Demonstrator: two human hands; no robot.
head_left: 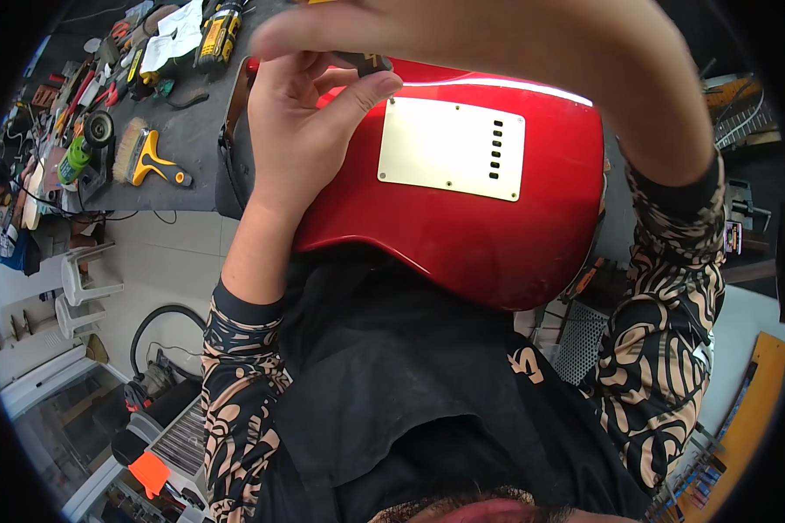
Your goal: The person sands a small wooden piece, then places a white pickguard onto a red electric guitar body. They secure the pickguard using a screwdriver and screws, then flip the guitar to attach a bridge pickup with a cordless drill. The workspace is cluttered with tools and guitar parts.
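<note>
The back of a glossy red electric guitar body (pixel 462 240) lies face down before me. A cream back plate (pixel 423 148) with a row of dark slots is on it, with screws along its edges. My left hand (pixel 301 144) is over the guitar's left part, fingers curled and thumb stretched toward the plate's upper left corner; what its fingers hold, if anything, is hidden. My right hand (pixel 340 30), blurred, crosses above it from the right. Under it shows a black-and-yellow tool (pixel 364 63), mostly hidden, which the right hand appears to grip.
On the dark bench (pixel 196 157) to the left lie a wide brush (pixel 148 159), a yellow-and-black drill (pixel 221 37), a green bottle (pixel 75 161) and many hand tools. A guitar neck (pixel 746 118) is at the far right. White chairs (pixel 87 275) stand lower left.
</note>
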